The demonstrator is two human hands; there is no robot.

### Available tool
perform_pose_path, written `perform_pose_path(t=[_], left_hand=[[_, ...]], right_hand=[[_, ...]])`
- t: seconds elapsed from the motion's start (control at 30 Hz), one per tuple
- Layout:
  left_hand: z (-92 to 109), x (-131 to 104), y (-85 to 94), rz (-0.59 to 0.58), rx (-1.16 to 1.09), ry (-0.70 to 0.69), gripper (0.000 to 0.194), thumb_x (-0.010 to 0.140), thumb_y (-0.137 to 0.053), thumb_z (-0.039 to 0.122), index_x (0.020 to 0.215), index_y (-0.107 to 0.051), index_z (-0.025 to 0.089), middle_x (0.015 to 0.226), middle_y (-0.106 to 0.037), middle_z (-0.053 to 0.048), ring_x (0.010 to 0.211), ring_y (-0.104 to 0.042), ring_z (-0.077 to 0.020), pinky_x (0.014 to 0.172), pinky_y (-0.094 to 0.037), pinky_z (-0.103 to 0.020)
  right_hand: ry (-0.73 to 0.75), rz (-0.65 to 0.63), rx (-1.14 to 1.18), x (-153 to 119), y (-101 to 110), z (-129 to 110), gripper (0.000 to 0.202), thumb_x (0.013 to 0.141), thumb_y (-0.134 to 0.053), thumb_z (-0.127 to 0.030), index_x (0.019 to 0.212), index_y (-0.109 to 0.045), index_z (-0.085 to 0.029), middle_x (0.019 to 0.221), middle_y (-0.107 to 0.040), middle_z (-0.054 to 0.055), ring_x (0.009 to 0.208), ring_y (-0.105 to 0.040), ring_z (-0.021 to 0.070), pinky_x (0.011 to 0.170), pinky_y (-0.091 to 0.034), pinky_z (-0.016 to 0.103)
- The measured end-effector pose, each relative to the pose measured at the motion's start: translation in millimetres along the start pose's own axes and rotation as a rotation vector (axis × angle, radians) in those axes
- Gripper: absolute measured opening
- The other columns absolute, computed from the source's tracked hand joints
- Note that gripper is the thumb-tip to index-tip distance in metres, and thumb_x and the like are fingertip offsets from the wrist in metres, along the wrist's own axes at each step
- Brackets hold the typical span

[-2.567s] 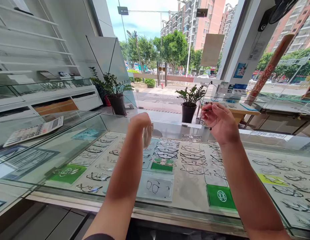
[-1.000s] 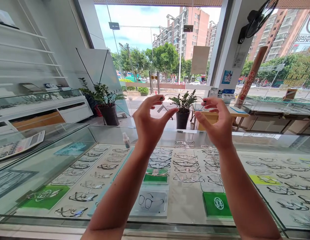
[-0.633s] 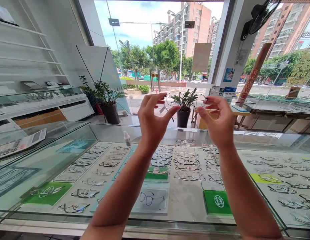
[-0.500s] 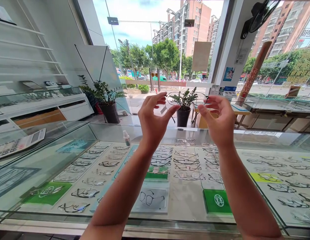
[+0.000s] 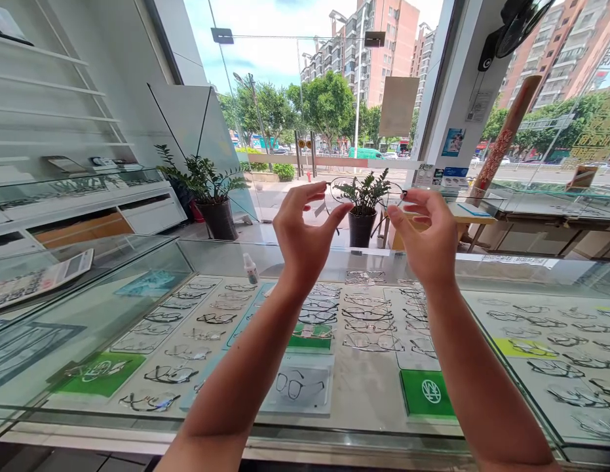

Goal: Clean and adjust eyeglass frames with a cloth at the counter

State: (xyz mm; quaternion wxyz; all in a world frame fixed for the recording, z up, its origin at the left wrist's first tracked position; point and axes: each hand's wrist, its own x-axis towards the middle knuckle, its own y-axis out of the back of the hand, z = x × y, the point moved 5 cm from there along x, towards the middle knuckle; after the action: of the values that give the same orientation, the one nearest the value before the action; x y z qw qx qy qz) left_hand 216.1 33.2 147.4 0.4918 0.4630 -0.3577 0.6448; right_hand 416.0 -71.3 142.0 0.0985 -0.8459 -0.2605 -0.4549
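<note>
Both hands are raised above a glass display counter [image 5: 363, 393] and hold one thin-rimmed pair of glasses [image 5: 366, 191] up toward the window. My left hand [image 5: 305, 229] pinches the left end of the frame between thumb and fingers. My right hand [image 5: 425, 229] pinches the right end. The lenses are clear and the street shows through them. A small white dropper bottle [image 5: 250, 269] stands on the counter glass, below and left of my left hand.
Rows of spectacle frames and green brand cards [image 5: 426, 392] lie inside the case. A calculator [image 5: 44, 275] rests on the side counter at left. Two potted plants [image 5: 211, 190] [image 5: 364, 203] stand on the floor by the window. White shelves line the left wall.
Earlier only my right hand held the glasses while my left held the small bottle. The bottle now stands on the counter, and both hands hold the frame raised, almost still lately.
</note>
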Motion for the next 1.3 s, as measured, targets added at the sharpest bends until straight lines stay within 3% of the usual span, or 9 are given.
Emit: perform_pose_path(t=[0.47,0.9,1.3], left_hand=[[4.6,-3.7,-2.8,0.010,0.054,-0.070,0.042,0.092,-0.085,0.055,0.119,-0.068,0.028,0.110,-0.079,-0.005,0.098,-0.077,-0.0225,0.082,-0.061,-0.040],[10.3,-4.3,-1.5,0.016,0.062,-0.090,0.041,0.091,-0.085,0.053,0.118,-0.067,0.029,0.110,-0.077,-0.005,0.100,-0.075,-0.0226,0.087,-0.062,-0.041],[9.2,-4.0,-0.9,0.068,-0.016,-0.109,0.040,0.083,-0.095,0.041,0.112,-0.072,0.027,0.103,-0.077,-0.003,0.093,-0.075,-0.0210,0.085,-0.059,-0.038]], right_hand=[[0.028,0.009,-0.032,-0.6,-1.0,5.7,0.043,0.093,-0.081,-0.054,0.126,-0.073,-0.027,0.123,-0.081,0.010,0.107,-0.076,0.0300,0.096,-0.062,0.054],[-0.051,-0.020,0.018,-0.4,-5.6,12.4,0.053,0.093,-0.081,-0.052,0.137,-0.073,-0.023,0.133,-0.079,0.015,0.112,-0.075,0.0323,0.100,-0.061,0.058],[-0.062,-0.029,-0.021,0.3,-7.2,15.3,0.053,0.094,-0.079,-0.049,0.139,-0.073,-0.020,0.129,-0.081,0.016,0.115,-0.077,0.0326,0.100,-0.063,0.057]])
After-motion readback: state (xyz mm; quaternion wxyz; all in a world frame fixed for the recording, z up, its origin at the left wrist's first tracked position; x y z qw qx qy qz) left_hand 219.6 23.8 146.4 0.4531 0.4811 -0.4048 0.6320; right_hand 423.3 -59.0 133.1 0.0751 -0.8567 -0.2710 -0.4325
